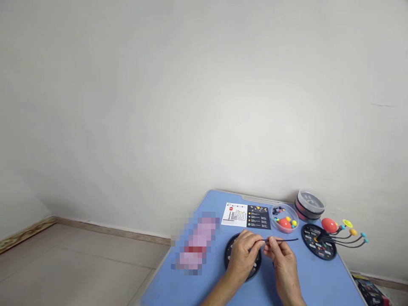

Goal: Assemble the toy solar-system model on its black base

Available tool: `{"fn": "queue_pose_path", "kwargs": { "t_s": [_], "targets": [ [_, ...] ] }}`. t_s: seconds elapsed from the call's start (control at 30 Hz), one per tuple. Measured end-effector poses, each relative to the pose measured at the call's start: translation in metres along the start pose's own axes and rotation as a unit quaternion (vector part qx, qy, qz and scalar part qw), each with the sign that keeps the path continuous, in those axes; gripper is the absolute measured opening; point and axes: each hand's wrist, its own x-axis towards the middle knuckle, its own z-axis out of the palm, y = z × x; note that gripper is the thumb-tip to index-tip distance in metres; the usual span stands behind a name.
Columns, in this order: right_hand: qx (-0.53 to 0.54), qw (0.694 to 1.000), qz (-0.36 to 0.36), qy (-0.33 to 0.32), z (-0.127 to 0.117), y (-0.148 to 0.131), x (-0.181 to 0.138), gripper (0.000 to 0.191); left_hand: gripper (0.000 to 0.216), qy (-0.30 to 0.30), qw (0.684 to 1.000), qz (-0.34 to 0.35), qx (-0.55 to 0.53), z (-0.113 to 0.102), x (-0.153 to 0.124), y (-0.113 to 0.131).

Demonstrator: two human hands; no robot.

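Observation:
A thin black rod (289,240) stretches sideways between my two hands, its free tip pointing right. My left hand (242,254) is closed, pinching the rod near its left part. With thumb and fingers together, my right hand (283,261) grips the same rod a little farther along. Partly hidden under my left hand lies a round black base (228,250) with printed markings. Farther right stands an assembled solar system model (318,248). It has a black disc, a red ball and curved black rods tipped with small coloured balls.
An instruction sheet (236,214) lies on the blue table (197,293) beyond my hands. Beside it, a clear bowl (273,225) holds a red half-ball and small coloured pieces. Stacked round containers (309,207) stand against the wall. A blurred pink item (204,233) is at left.

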Motion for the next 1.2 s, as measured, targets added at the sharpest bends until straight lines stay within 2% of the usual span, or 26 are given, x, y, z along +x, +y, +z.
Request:
{"fn": "queue_pose_path", "kwargs": {
  "t_s": [0.3,0.5,0.73,0.83,0.93,1.0,1.2],
  "targets": [
    [0.007,1.000,-0.012,0.002,0.004,0.007,-0.002,0.042,0.038,-0.001,1.000,-0.003,-0.012,0.000,0.000,0.000],
    [-0.016,0.999,-0.033,-0.001,0.003,0.012,-0.001,0.040,0.034,0.006,1.000,0.000,-0.006,0.001,-0.001,-0.001],
    [0.000,0.999,-0.020,-0.025,0.004,0.011,-0.003,0.035,0.027,-0.010,1.000,-0.006,-0.012,-0.001,0.001,-0.003],
    [0.008,0.999,-0.014,-0.039,0.005,0.008,-0.003,0.033,0.010,-0.007,0.997,-0.057,-0.047,-0.004,0.002,-0.005],
    [0.014,0.999,-0.002,-0.034,0.005,0.006,-0.002,0.034,0.046,0.016,0.986,-0.137,-0.095,-0.009,-0.001,-0.006],
    [0.015,0.999,0.008,-0.034,0.004,0.005,-0.002,0.035,0.052,0.024,0.979,-0.170,-0.113,-0.015,-0.005,-0.006],
    [0.027,0.998,0.022,-0.060,0.003,0.005,-0.005,0.037,0.022,0.015,0.974,-0.188,-0.128,-0.032,-0.020,-0.008]
  ]
}}
